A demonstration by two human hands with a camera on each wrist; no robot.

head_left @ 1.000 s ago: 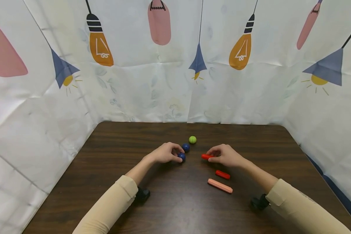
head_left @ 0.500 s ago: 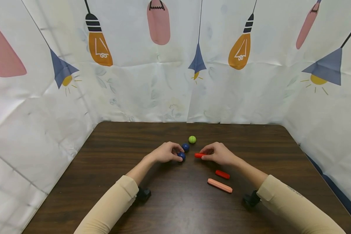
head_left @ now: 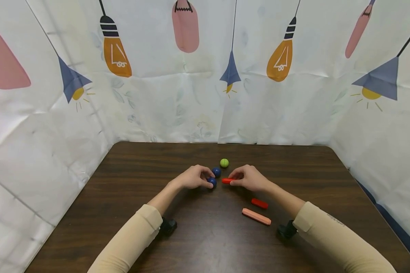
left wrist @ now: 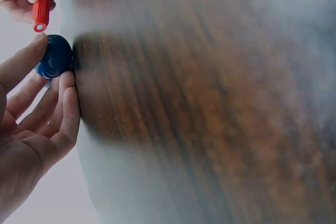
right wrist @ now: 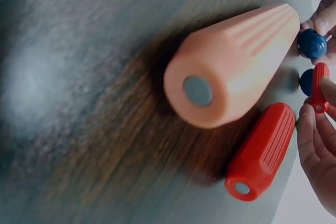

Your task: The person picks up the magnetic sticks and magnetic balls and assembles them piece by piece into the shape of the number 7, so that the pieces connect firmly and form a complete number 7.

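My left hand (head_left: 193,177) pinches a blue ball (head_left: 212,182) between thumb and fingers, low over the table. A second blue ball (head_left: 216,172) lies just behind it, and a yellow-green ball (head_left: 224,163) sits farther back. From the right, my right hand (head_left: 251,178) holds a short red magnetic rod (head_left: 226,181) by thumb and fingertips, its free end pointing at the blue balls. In the left wrist view this rod (left wrist: 41,11) shows a silvery disc at its end, near the gripped ball (left wrist: 55,56). A small gap separates rod and gripped ball in the head view.
Another red rod (head_left: 259,203) and a longer peach rod (head_left: 256,216) lie on the dark wooden table (head_left: 150,159), below my right hand. Both show silvery end discs in the right wrist view. A white patterned curtain (head_left: 150,102) hangs around the table.
My right hand has carried the red rod leftward, close to the blue balls. My left hand keeps its grip on the near blue ball and has hardly moved.
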